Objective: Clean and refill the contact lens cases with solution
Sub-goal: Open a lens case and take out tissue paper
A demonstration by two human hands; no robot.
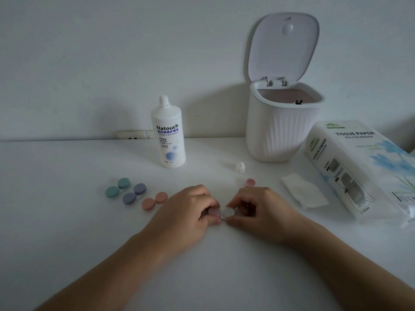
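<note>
A pale pink contact lens case (pixel 221 213) lies on the white table between my hands. My left hand (pixel 186 209) pinches its left, capped side; my right hand (pixel 253 207) pinches the whitish right well. One loose pink cap (pixel 250 182) lies just beyond my right hand. Left of my hands lie three closed cases: green (pixel 118 188), purple (pixel 134 193) and salmon (pixel 154 200). The white solution bottle (pixel 168 135) stands uncapped behind them, its small white cap (pixel 240 167) lying on the table to the right.
A white ribbed bin (pixel 280 131) with its lid up stands at the back right. A tissue paper pack (pixel 363 167) lies at the right edge, a folded tissue (pixel 303 190) beside it. A wall socket (pixel 134 134) sits behind the table.
</note>
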